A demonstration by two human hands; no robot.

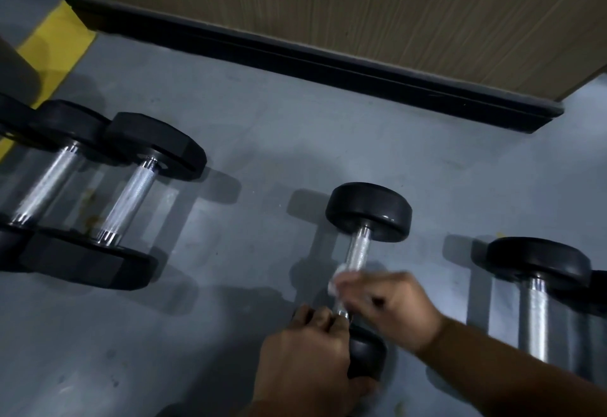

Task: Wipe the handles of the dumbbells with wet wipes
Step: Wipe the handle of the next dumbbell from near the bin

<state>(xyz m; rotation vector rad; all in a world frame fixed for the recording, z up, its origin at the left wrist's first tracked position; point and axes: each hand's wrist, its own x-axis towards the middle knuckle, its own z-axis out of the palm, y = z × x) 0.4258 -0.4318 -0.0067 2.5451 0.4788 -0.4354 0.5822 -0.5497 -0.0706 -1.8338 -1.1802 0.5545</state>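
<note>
We had the small dumbbell (363, 252) lying on the grey floor (262, 140), our left hand (308, 351) curled over its near weight, our right hand (391, 308) pinching the wet wipe (341, 280) around the chrome handle (358, 252), blurry though.

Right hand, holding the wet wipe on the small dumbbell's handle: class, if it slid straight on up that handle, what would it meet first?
The right hand with its wet wipe would probably first meet the far black weight head of the small dumbbell, since bare handle lies between.
</note>
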